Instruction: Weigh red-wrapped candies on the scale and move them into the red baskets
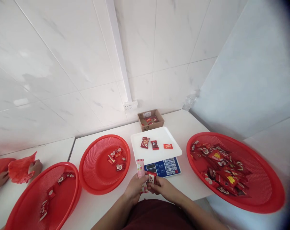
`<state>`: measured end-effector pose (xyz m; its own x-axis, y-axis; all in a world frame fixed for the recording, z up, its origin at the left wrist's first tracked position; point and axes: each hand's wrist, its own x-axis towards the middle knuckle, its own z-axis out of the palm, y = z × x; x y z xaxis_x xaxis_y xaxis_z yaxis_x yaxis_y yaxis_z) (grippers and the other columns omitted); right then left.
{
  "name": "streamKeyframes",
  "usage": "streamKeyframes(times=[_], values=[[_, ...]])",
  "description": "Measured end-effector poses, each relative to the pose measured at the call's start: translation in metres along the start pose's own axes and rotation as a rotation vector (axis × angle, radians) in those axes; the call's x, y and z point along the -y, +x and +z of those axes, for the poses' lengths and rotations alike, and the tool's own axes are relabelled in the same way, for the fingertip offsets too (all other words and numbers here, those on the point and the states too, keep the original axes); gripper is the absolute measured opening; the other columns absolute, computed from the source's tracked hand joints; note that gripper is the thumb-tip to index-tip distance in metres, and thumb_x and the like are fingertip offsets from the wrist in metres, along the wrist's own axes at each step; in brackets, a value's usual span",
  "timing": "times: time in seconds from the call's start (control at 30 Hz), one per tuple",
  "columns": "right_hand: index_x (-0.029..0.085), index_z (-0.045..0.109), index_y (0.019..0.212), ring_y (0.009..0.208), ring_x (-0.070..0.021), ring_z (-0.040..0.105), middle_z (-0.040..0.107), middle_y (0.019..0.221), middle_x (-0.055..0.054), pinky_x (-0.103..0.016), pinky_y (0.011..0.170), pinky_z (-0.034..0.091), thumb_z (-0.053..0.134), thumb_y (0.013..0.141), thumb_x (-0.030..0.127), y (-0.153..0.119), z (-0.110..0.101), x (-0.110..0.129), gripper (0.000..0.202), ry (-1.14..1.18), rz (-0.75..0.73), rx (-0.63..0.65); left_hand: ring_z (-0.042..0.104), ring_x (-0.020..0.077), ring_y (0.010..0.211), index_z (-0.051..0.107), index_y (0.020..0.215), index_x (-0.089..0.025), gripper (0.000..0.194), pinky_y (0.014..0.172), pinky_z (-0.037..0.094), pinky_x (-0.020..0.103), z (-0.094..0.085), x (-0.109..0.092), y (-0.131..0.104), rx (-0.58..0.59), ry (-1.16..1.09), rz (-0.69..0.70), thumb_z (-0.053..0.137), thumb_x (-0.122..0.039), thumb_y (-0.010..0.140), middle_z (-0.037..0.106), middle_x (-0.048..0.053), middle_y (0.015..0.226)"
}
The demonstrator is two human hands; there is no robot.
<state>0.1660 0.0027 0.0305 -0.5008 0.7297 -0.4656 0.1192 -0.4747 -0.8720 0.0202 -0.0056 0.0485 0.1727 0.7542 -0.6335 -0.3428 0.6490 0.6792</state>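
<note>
My left hand [136, 187] is closed around a long pink packet [140, 168] with a green and white print, held upright. Close beside it, my right hand [163, 189] grips a small red and white candy packet [151, 177]; the two hands nearly touch. Both are in front of a digital scale [173, 166] with a blue keypad. On the scale's white tray [156, 131] lie a dark red packet [145, 142], a dark red candy [154, 145] and a bright red candy [168, 146].
A red basket [267, 191] heaped with packets stands right. Two more red baskets, one in the middle [94, 172] and one at left [65, 204], hold fewer. Behind the scale sits a cardboard box [151, 124]. At far left another person's hands hold red mesh [20, 169].
</note>
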Motion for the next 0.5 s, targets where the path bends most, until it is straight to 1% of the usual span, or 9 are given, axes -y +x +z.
streamKeyframes(times=[0.1, 0.17, 0.23, 0.3, 0.33, 0.37, 0.43, 0.5], values=[[0.018, 0.059, 0.085, 0.062, -0.0148, 0.059, 0.066, 0.070, -0.001, -0.028, 0.061, 0.042, 0.064, 0.064, 0.046, 0.001, -0.009, -0.004, 0.035, 0.078, 0.042, -0.116, 0.061, 0.0147, 0.066, 0.052, 0.092, -0.016, 0.029, 0.062, 0.046, 0.028, -0.004, -0.001, 0.006, -0.096, -0.032, -0.062, 0.066, -0.020, 0.067, 0.063, 0.004, 0.080], [0.018, 0.058, 0.083, 0.064, -0.0148, 0.060, 0.066, 0.070, -0.001, -0.029, 0.064, 0.042, 0.063, 0.062, 0.049, 0.000, -0.016, -0.008, 0.038, 0.129, 0.089, -0.204, 0.063, 0.0167, 0.075, 0.051, 0.095, -0.016, 0.028, 0.066, 0.048, 0.031, -0.005, -0.005, 0.012, -0.124, -0.079, -0.113, 0.061, -0.013, 0.069, 0.062, 0.007, 0.094], [0.018, 0.058, 0.083, 0.065, -0.0143, 0.060, 0.066, 0.072, -0.001, -0.028, 0.065, 0.042, 0.063, 0.063, 0.050, -0.003, -0.020, -0.012, 0.038, 0.175, 0.126, -0.264, 0.063, 0.0170, 0.078, 0.050, 0.096, -0.015, 0.024, 0.068, 0.050, 0.032, -0.001, -0.013, 0.021, -0.141, -0.156, -0.135, 0.055, -0.010, 0.073, 0.059, 0.010, 0.103], [0.018, 0.058, 0.082, 0.065, -0.0137, 0.060, 0.066, 0.073, -0.002, -0.028, 0.066, 0.042, 0.063, 0.064, 0.049, -0.008, -0.022, -0.015, 0.037, 0.207, 0.143, -0.298, 0.063, 0.0161, 0.079, 0.049, 0.096, -0.013, 0.017, 0.069, 0.051, 0.030, 0.008, -0.026, 0.029, -0.152, -0.222, -0.117, 0.050, -0.014, 0.080, 0.058, 0.012, 0.104], [0.018, 0.058, 0.082, 0.065, -0.0135, 0.060, 0.066, 0.074, -0.002, -0.028, 0.066, 0.042, 0.063, 0.064, 0.049, -0.010, -0.022, -0.015, 0.036, 0.218, 0.144, -0.305, 0.063, 0.0161, 0.081, 0.049, 0.097, -0.013, 0.015, 0.070, 0.051, 0.029, 0.014, -0.033, 0.033, -0.140, -0.251, -0.102, 0.047, -0.019, 0.083, 0.057, 0.012, 0.104], [0.018, 0.058, 0.082, 0.066, -0.0134, 0.060, 0.066, 0.074, -0.002, -0.028, 0.066, 0.042, 0.062, 0.065, 0.048, -0.013, -0.022, -0.016, 0.035, 0.226, 0.145, -0.308, 0.063, 0.0164, 0.083, 0.048, 0.098, -0.013, 0.018, 0.070, 0.051, 0.028, 0.020, -0.041, 0.036, -0.111, -0.280, -0.090, 0.044, -0.025, 0.086, 0.058, 0.013, 0.103], [0.018, 0.059, 0.083, 0.066, -0.0136, 0.061, 0.067, 0.076, -0.003, -0.028, 0.067, 0.043, 0.062, 0.066, 0.048, -0.016, -0.022, -0.016, 0.034, 0.233, 0.146, -0.315, 0.063, 0.0188, 0.087, 0.044, 0.107, -0.013, 0.033, 0.072, 0.052, 0.029, 0.032, -0.052, 0.039, -0.029, -0.342, -0.103, 0.042, -0.039, 0.087, 0.057, 0.015, 0.103], [0.018, 0.059, 0.082, 0.066, -0.0136, 0.061, 0.067, 0.076, -0.003, -0.028, 0.067, 0.043, 0.063, 0.066, 0.047, -0.018, -0.023, -0.016, 0.033, 0.239, 0.143, -0.328, 0.063, 0.0221, 0.090, 0.034, 0.119, -0.011, 0.051, 0.073, 0.052, 0.032, 0.039, -0.056, 0.040, 0.021, -0.375, -0.163, 0.044, -0.046, 0.084, 0.056, 0.019, 0.107]])
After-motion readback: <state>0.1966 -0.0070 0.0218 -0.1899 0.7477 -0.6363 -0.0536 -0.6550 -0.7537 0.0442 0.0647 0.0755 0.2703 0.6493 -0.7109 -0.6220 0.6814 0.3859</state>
